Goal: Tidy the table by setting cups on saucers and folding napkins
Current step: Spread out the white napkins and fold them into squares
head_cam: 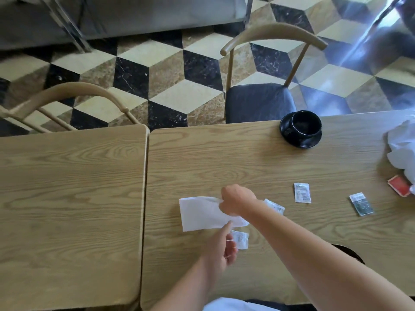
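Note:
A white napkin [199,213] lies flat in the middle of the right wooden table [247,158]. My right hand [237,199] grips its right end, with fingers curled over the top edge. My left hand [221,245] reaches from below, its index finger touching the napkin's near edge. A black cup [305,124] stands on a black saucer [298,141] at the table's far edge. A crumpled white napkin [402,149] sits at the far right.
Several small sachets lie around: one [302,193] right of my hand, a darker one [361,204] further right, one [240,239] by my left hand. A red packet [399,188] lies at the right edge. A second table [67,198] adjoins on the left; two chairs stand beyond.

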